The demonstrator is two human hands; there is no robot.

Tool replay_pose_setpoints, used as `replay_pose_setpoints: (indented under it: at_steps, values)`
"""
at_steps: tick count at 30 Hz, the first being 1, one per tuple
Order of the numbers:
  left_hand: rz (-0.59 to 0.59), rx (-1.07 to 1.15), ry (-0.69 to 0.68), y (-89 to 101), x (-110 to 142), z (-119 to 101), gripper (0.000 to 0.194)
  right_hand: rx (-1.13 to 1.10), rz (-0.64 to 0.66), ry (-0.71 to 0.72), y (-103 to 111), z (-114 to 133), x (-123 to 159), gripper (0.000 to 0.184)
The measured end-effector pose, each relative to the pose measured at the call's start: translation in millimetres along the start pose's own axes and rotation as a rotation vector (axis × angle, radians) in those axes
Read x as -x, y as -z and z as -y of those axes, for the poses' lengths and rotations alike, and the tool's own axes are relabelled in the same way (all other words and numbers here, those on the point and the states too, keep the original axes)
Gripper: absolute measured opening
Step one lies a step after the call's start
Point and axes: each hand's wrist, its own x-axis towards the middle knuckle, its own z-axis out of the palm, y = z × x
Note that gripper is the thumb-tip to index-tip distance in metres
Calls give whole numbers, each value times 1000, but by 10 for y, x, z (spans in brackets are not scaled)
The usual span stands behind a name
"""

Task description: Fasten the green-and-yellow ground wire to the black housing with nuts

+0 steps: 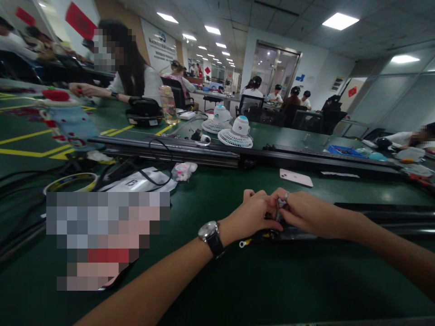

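Observation:
My left hand (pixel 253 213), with a watch (pixel 210 233) on its wrist, and my right hand (pixel 304 210) meet at the near end of a long black rail (pixel 377 222). The fingers of both are bent and pinched together around a small silvery piece (pixel 280 206). Its kind is too small and too covered by the fingers to tell. Just below my left hand, a ring terminal (pixel 242 244) with a yellow sleeve lies on the green table. Part of the rail is hidden behind my right forearm.
Beyond the hands lies a pink phone (pixel 295 177). Farther back, long black rails (pixel 326 158) cross the table, with two white fans (pixel 236 131) behind them. To the left are a tape roll (pixel 71 182), cables and a blue cup (pixel 70 122). A person (pixel 136 77) sits across the table.

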Motion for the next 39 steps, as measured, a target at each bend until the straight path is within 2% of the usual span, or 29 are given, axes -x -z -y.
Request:
replay_pose_setpoints:
  at_steps: [6, 15, 23, 30, 39]
  values:
    - [-57, 35, 1, -11, -3, -27, 28, 81, 9, 41, 28, 6, 0, 15]
    - [-60, 57, -13, -38, 12, 6, 30, 113, 16, 62, 41, 21, 13, 13]
    - [-9, 59, -16, -17, 13, 24, 32, 124, 75, 78, 96, 106, 5, 13]
    - [56, 56, -43, 47, 19, 42, 27, 235, 24, 145, 70, 207, -15, 11]
    - [46, 47, -65, 58, 20, 18, 25, 342, 2, 240, 66, 214, -23, 11]
